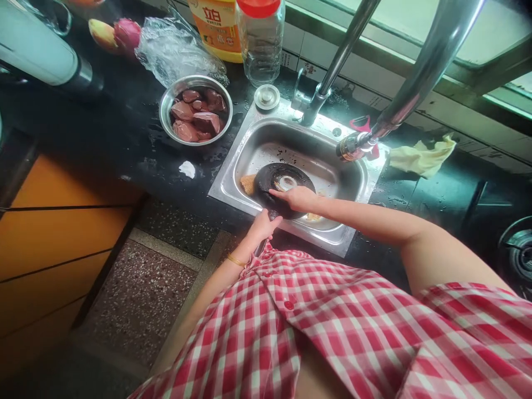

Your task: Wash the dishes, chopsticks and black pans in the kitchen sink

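A black pan [277, 178] lies in the steel sink [253, 141], its inside facing up with a pale patch in the middle. My left hand [262, 226] is closed round the pan's handle at the sink's near rim. My right hand [296, 197] rests on the pan's near edge, fingers together and pressed down; whether anything is under them is hidden. A brown scrub pad [248, 183] sits just left of the pan.
A steel bowl of raw red meat [195, 114] stands on the black counter left of the sink. Behind it are a clear bag [172, 47], an oil bottle [216, 25] and a red-capped jar [260, 39]. The tap [399, 100] arches over the sink. A yellow cloth [421, 157] lies at right.
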`<action>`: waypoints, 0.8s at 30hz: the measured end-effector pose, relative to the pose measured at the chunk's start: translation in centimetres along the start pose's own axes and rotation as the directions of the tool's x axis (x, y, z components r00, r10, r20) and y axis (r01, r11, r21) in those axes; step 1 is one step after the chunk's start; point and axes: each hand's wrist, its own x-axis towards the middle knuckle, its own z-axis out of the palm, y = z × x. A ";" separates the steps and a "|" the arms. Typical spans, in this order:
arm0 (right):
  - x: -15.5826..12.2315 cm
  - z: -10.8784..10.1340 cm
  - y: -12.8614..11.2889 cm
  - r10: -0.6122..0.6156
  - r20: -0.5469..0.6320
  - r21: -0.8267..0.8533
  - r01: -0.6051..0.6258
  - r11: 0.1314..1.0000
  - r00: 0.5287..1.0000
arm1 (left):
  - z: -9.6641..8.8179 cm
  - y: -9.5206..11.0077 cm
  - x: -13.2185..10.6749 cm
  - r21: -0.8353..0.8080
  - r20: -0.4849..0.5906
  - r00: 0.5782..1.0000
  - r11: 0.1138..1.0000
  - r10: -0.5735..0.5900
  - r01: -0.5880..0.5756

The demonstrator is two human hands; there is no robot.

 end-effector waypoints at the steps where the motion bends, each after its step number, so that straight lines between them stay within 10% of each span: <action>1: 0.0 0.1 0.2 0.017 -0.001 0.001 -0.017 1.000 1.000 | 0.0 0.0 0.0 -0.001 -0.002 1.000 1.000 -0.004 0.004; 5: 1.0 -0.3 1.4 0.203 -0.004 0.004 -0.203 0.979 0.979 | -0.1 0.1 0.0 0.016 0.011 1.000 1.000 0.000 0.000; 11: 1.0 0.2 0.6 0.083 -0.023 0.038 -0.082 0.996 0.996 | -0.1 0.0 0.0 0.018 0.015 1.000 1.000 0.010 -0.010; 16: 2.1 -0.2 3.2 0.361 0.022 0.034 -0.361 0.932 0.932 | 0.0 -0.2 0.2 0.034 0.028 1.000 0.999 0.003 -0.004; 21: 2.2 -0.3 0.6 0.136 -0.022 0.064 -0.135 0.989 0.990 | 0.0 -0.4 0.3 0.025 0.012 1.000 1.000 0.003 -0.003; 24: 2.2 -0.5 0.5 0.242 -0.022 0.080 -0.240 0.967 0.970 | 0.0 -0.4 0.3 0.028 0.004 1.000 1.000 0.014 -0.014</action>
